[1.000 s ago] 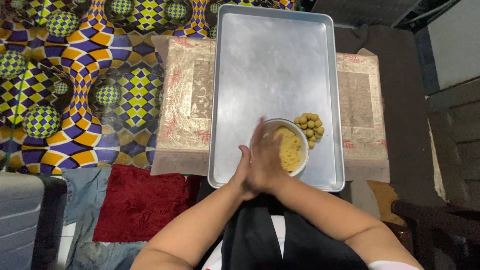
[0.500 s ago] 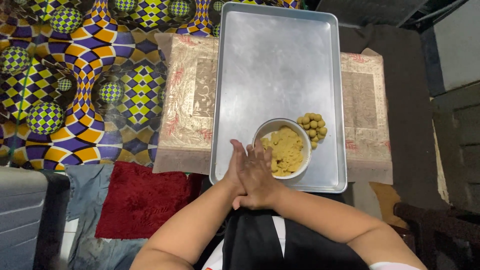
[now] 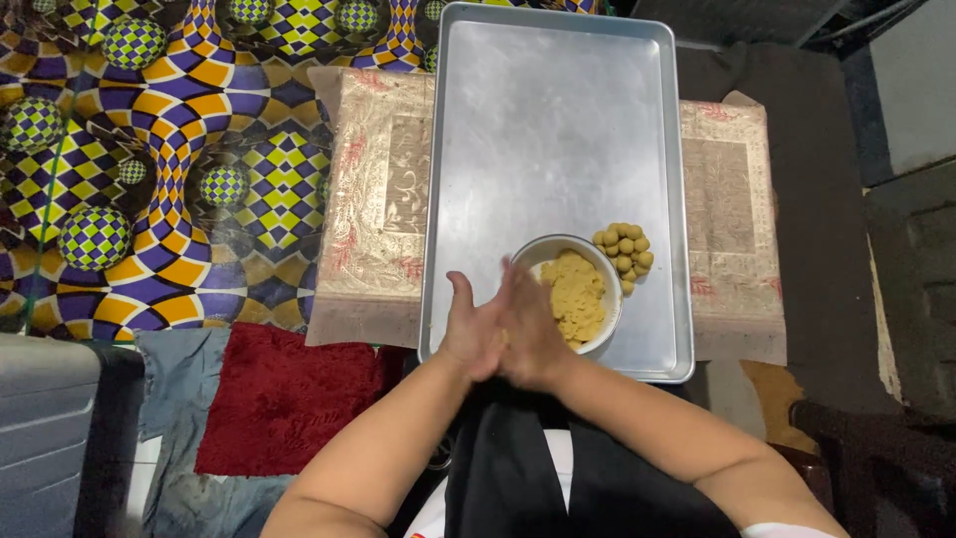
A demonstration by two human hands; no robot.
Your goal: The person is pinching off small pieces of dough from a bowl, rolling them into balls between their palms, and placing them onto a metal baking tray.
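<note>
My left hand (image 3: pixel 466 334) and my right hand (image 3: pixel 535 337) are pressed flat palm to palm over the near edge of a large metal tray (image 3: pixel 548 130). Whatever lies between the palms is hidden. Just beyond my right hand a white bowl (image 3: pixel 558 242) holding crumbly yellow dough (image 3: pixel 578 299) stands on the tray. A small cluster of several rolled dough balls (image 3: pixel 624 254) sits on the tray to the right of the bowl.
The tray rests on a beige patterned mat (image 3: pixel 373 199) over a dark surface (image 3: pixel 817 149). A purple, yellow and orange checkered cloth (image 3: pixel 149 149) covers the left. A red cloth (image 3: pixel 279 399) and a grey box (image 3: pixel 45 428) lie near left.
My pressed hands have slid against each other, the right palm shifting over the left. The bowl, the balls and the tray stay where they were.
</note>
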